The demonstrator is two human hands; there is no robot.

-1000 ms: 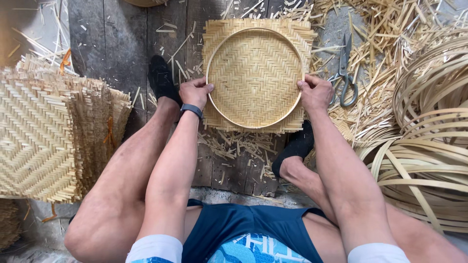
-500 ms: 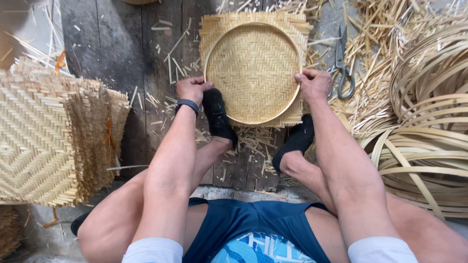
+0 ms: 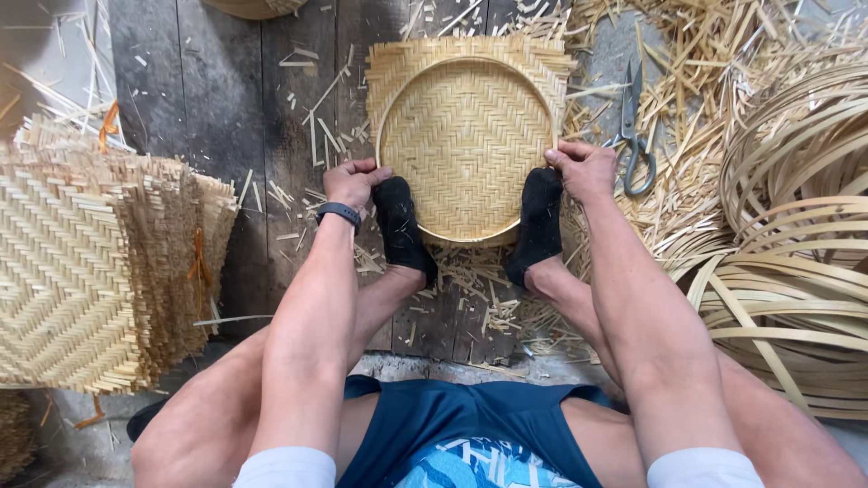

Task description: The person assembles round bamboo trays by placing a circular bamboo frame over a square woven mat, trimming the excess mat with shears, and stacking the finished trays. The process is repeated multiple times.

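A round woven bamboo tray (image 3: pixel 466 145) with a hoop rim lies on dark floor planks, its square mat corners sticking out past the hoop. My left hand (image 3: pixel 354 182) grips its left edge; a dark watch sits on that wrist. My right hand (image 3: pixel 583 168) pinches the rim on the right side. Both my feet in black socks press on the tray's near edge, the left foot (image 3: pixel 400 226) beside my left hand and the right foot (image 3: pixel 538 221) under my right hand.
A stack of square woven mats (image 3: pixel 81 271) lies at the left. Coiled bamboo hoops and strips (image 3: pixel 796 244) fill the right side. Scissors (image 3: pixel 633 136) rest on loose bamboo scraps right of the tray. Offcuts litter the planks.
Both feet have moved up onto the tray's near edge, the left foot swinging in from the left. My hands slid lower along the rim, and the tray sits closer in view.
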